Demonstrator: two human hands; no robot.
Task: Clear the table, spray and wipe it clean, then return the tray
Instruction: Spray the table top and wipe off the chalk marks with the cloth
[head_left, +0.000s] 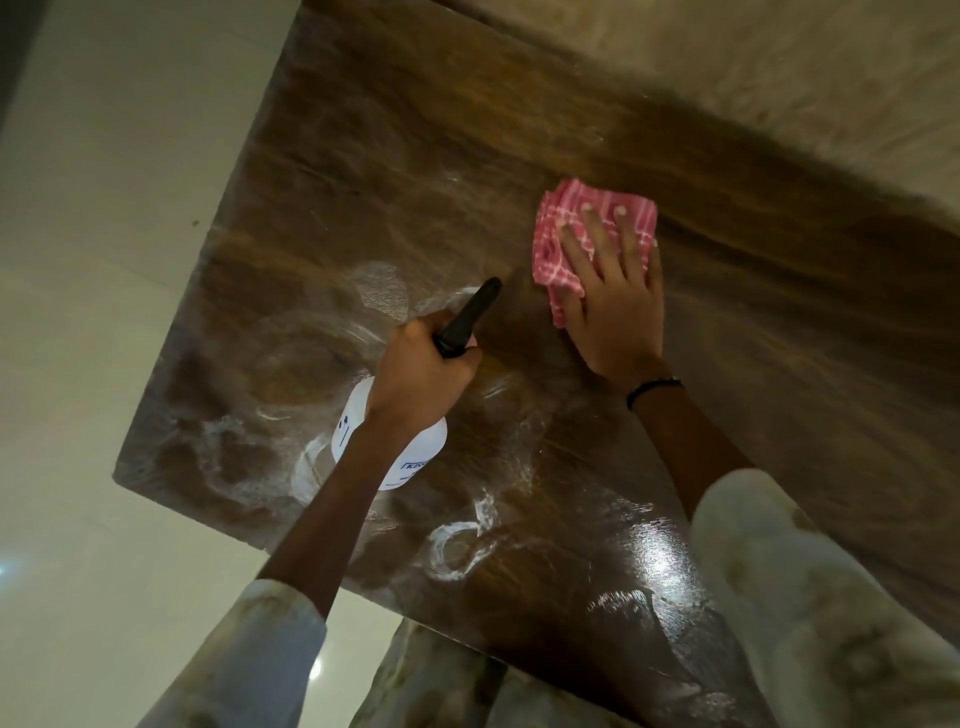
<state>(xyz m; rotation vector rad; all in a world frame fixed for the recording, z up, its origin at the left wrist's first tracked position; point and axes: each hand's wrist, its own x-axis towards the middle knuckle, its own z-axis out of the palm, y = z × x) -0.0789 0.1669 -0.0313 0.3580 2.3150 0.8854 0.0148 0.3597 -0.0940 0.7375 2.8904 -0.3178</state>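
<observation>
Wiping cloth (592, 244) near table (415, 130) edge

Wet wooden table (395, 156) (streaky) bears pink cloth (563, 231).

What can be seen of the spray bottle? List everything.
The spray bottle has a white, translucent-looking plastic body with small dark printed lettering, partly hidden by the forearm, and a black trigger head whose nozzle points up and to the right in the picture, toward the pink checked cloth. The left hand grips its neck, fingers curled round the black head. It sits over the near left part of the wet, streaked wooden table; whether its base touches the surface cannot be told.
</observation>
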